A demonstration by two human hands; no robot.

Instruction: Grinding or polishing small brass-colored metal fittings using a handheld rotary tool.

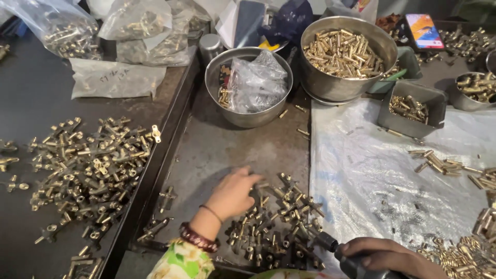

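Carefully, the left hand (235, 194), fingers spread and holding nothing, should pinch one brass fitting (274, 227) from the worktop (227, 150) pile while the right hand (385, 256) grips the power driver (343, 258) closed.

Power tool (347, 262) cut off, btm edge

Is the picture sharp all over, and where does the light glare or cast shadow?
Head view: mostly sharp, with edges bowed by the wide lens; glare whitens the plastic sheet and the bag in the steel bowl; the left hand casts a soft shadow on the tray; the right hand on the power tool is slightly soft at the frame's bottom.
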